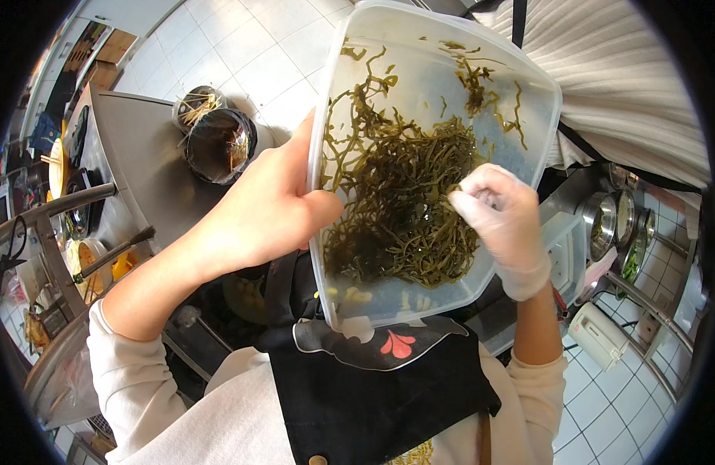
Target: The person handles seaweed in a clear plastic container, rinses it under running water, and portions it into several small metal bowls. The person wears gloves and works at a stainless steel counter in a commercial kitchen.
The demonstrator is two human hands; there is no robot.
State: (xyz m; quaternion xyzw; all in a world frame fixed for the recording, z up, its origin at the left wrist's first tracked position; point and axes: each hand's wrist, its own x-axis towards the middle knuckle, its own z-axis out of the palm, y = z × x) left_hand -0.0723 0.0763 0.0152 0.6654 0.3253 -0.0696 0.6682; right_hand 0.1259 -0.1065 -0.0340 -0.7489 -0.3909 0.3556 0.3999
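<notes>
My bare left hand (276,203) grips the rim of a translucent plastic tub (450,311), thumb inside the near wall and fingers outside. The tub is tilted, its opening towards me. Shredded green seaweed strips (415,197) lie in a heap inside, with some liquid around them and loose strands stuck to the walls. My right hand (497,215), in a thin clear glove, is curled at the right edge of the heap, thumb and fingertips together. Whether it pinches a strand cannot be told.
Two round bins lined with black bags, one holding skewers, stand on the tiled floor beyond a steel counter (125,133). Metal bowls (600,224), a second clear tub (566,250) and a white appliance (598,336) are at right. A brush (119,251) sticks out at left.
</notes>
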